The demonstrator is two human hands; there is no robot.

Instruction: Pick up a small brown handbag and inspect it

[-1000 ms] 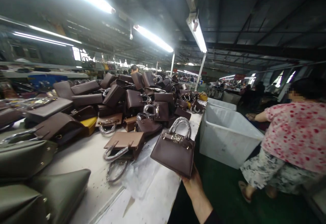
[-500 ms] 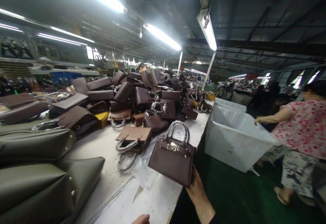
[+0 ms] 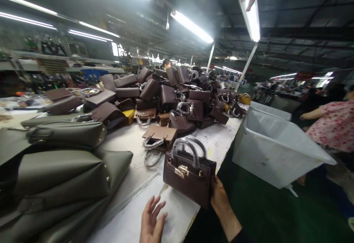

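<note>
A dark brown handbag (image 3: 185, 186) with a gold clasp and two plastic-wrapped handles is held upright near the front edge of the white table (image 3: 143, 202). My right hand (image 3: 219, 195) grips its right side, with the fingers partly hidden behind the bag. Below and left of it, my left hand (image 3: 152, 215) is raised with its fingers spread, apart from the bag. Just behind stands a lighter brown handbag (image 3: 159, 134), its wrapped handles hanging toward me.
A heap of brown handbags (image 3: 168, 92) covers the table farther back. Olive-green bags (image 3: 63, 176) lie at the left. White plastic bins (image 3: 265, 150) stand on the green floor at the right, beside a person in a pink patterned top (image 3: 332, 125).
My left hand has come up into view with fingers spread. The handbag has turned slightly in my right hand. The view has swung left, and the person at right stands nearer the frame edge.
</note>
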